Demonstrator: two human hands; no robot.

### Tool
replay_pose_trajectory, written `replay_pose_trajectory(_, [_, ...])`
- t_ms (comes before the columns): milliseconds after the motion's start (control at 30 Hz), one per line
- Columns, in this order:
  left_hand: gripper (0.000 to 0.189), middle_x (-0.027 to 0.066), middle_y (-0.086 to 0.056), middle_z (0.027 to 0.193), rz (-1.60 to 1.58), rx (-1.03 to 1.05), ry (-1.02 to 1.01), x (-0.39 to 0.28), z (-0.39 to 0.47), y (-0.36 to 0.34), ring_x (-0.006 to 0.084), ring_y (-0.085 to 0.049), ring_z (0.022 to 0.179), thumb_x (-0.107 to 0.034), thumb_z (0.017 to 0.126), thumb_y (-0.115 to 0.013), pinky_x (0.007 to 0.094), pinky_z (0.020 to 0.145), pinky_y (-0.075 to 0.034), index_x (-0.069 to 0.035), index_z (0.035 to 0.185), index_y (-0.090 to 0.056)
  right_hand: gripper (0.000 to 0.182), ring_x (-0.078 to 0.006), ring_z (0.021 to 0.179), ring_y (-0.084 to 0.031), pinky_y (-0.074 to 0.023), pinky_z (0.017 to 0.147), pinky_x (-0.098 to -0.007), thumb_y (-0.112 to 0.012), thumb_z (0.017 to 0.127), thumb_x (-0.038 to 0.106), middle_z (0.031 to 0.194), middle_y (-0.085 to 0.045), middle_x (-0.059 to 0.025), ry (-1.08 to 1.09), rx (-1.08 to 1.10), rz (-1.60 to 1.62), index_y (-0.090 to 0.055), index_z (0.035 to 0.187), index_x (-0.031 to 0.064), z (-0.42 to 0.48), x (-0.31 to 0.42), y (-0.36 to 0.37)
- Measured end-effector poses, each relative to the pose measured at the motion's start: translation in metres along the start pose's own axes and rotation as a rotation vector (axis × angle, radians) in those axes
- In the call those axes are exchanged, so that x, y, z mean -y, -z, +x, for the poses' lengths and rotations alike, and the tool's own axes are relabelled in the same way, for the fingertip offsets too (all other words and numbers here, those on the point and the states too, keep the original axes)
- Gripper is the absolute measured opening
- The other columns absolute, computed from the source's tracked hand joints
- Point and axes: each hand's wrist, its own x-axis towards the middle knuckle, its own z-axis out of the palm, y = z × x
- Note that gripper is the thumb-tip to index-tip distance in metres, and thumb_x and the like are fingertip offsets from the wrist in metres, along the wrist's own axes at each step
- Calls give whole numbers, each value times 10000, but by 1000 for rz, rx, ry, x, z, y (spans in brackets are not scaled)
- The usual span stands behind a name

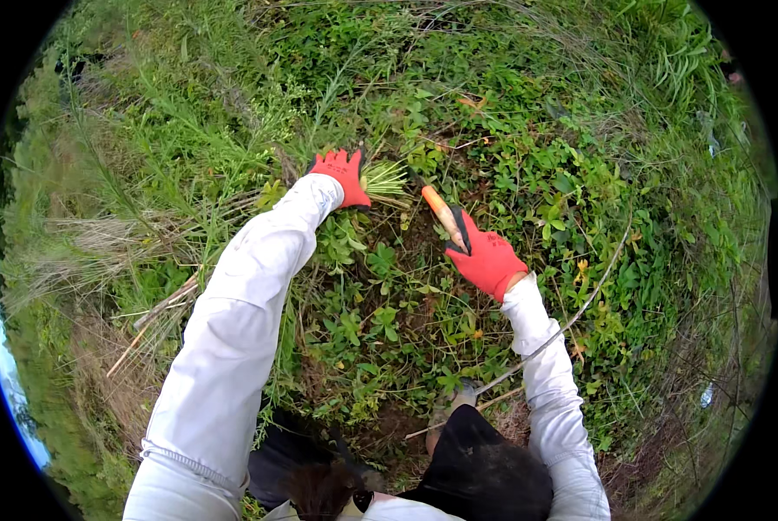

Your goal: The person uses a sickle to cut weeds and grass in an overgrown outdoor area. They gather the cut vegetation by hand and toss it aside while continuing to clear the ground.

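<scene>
My left hand (343, 177), in a red work glove with dark palm and fingertips, is closed around a bundle of cut green stems (385, 181). The cut ends point right, and leafy tops spread out on the left. My right hand (489, 254), in a matching glove, grips the orange and wooden handle (441, 211) of a hand tool. Its dark blade points up and left towards the stems and is mostly hidden among leaves, so its shape cannot be told.
Low leafy plants (382, 260) cover the ground before me. Dry stalks (167, 303) lie at the left. A long thin bare stem (594, 293) curves across my right forearm. Tall weeds (161, 124) stand at the upper left.
</scene>
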Motion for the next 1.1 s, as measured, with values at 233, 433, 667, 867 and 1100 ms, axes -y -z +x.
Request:
replay_pose_trajectory(233, [1034,176,-465,1356,-41,114,27,-14,24,-7,325,-457,1242,-663,621,-644,435,1027,-355,-49,1400,-351,732,-371,870,-603,-467,764,-436,-588,841,388,939,-636,-194,17,14,-195,-280,1418,59,44,4,-7])
replay_pose_trajectory(433, [866,141,-556,1282,-37,273,11,9,5,-26,292,-535,1175,-626,626,-638,455,992,-384,-70,1282,-538,714,-381,816,-619,-481,710,-446,-593,852,356,896,-642,-209,-139,74,316,-275,1420,60,-50,23,-56])
replay_pose_trajectory(667, [777,131,-551,1227,54,95,-119,-35,-32,-43,291,-494,1185,-633,676,-620,447,1020,-321,-66,1203,-557,713,-372,708,-621,-478,611,-443,-633,826,279,796,-641,-189,-137,-82,91,-292,1416,71,-113,15,-49])
replay_pose_trajectory(867, [719,118,-561,1157,81,-61,-152,-30,-52,-48,278,-520,1106,-564,669,-650,445,976,-341,-62,1175,-551,696,-372,690,-614,-477,609,-446,-619,837,280,795,-631,-189,-49,-72,-43,-303,1386,-10,-103,16,-63])
replay_pose_trajectory(1100, [659,95,-517,1087,51,-299,-398,-56,-162,-96,276,-477,1064,-444,639,-746,423,931,-342,-77,1144,-537,734,-369,705,-634,-494,595,-404,-663,795,215,872,-650,-186,-155,23,144,-310,1429,110,-245,40,-39])
